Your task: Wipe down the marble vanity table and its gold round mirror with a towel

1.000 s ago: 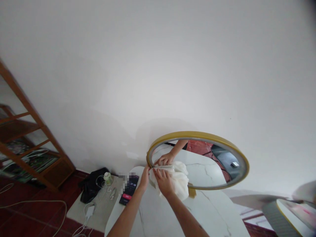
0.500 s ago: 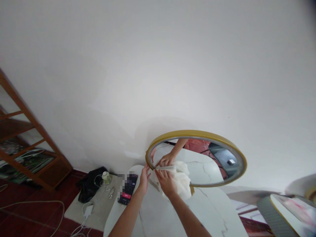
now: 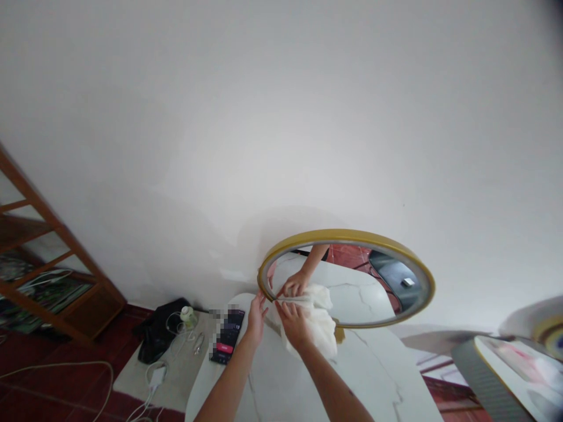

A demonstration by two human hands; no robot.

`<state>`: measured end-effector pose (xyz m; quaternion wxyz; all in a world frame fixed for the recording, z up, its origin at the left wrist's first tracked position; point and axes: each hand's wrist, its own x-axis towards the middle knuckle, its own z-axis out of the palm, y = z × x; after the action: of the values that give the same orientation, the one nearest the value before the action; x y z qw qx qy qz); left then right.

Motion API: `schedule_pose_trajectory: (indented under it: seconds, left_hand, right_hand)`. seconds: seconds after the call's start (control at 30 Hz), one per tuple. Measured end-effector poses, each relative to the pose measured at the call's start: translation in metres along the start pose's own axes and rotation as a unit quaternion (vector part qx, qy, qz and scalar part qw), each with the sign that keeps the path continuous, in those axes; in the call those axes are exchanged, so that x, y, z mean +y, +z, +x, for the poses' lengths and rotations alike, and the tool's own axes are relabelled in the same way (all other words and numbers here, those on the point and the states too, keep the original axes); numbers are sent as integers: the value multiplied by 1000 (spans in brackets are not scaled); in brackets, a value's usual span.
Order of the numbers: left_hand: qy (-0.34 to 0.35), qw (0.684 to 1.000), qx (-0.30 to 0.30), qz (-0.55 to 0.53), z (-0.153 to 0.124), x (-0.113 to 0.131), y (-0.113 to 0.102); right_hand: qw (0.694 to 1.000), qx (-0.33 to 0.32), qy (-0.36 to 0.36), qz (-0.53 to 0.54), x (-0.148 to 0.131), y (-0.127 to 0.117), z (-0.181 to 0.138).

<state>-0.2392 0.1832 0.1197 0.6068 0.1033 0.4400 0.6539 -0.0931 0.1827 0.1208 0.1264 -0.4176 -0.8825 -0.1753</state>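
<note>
An oval-looking mirror [image 3: 352, 281] with a gold frame stands tilted on a white marble-patterned table [image 3: 369, 375], near the wall. At its lower left edge, my left hand [image 3: 257, 313] holds the gold frame, with the fingertips partly hidden behind the rim. My right hand [image 3: 294, 323] presses a bunched white cloth [image 3: 322, 331] against the lower left part of the mirror, its fingers at the inner edge of the frame. The glass reflects this hand and the cloth. Left of my left hand lies a phone [image 3: 229, 337] with a lit screen.
A lower pale surface [image 3: 176, 381] on the left bears a black bag [image 3: 153, 337], a small bottle [image 3: 188, 316] and white cables with an adapter [image 3: 157, 378]. A wooden shelf [image 3: 88, 293] leans into view at far left. Another white-topped piece of furniture [image 3: 505, 375] stands at right.
The view has shifted slightly, so the mirror sits a little further left and higher. Both hands keep nearly the same place on the frame and cloth.
</note>
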Motion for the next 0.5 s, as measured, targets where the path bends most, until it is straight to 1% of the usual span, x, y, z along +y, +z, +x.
schedule_pose_trajectory:
  seconds: [0.07, 0.2, 0.3, 0.33, 0.4, 0.5]
  left_hand:
    - [-2, 1000, 2, -4, 0, -2, 1]
    - [-9, 1000, 11, -8, -1, -8, 2]
    - [-13, 1000, 11, -7, 0, -8, 2]
    - [-14, 1000, 9, -6, 0, -7, 2]
    - [-16, 1000, 4, -6, 1, -5, -1]
    - [-32, 999, 16, -8, 2, -6, -10]
  right_hand:
    - [1000, -1, 3, 1, -4, 3, 0]
    - [1000, -5, 3, 8, -12, 4, 16]
    - [1000, -10, 12, 9, -9, 11, 16]
    - [1000, -12, 17, 7, -6, 15, 10]
    - [999, -17, 32, 0, 3, 25, -11]
    - [997, -20, 70, -18, 16, 41, -62]
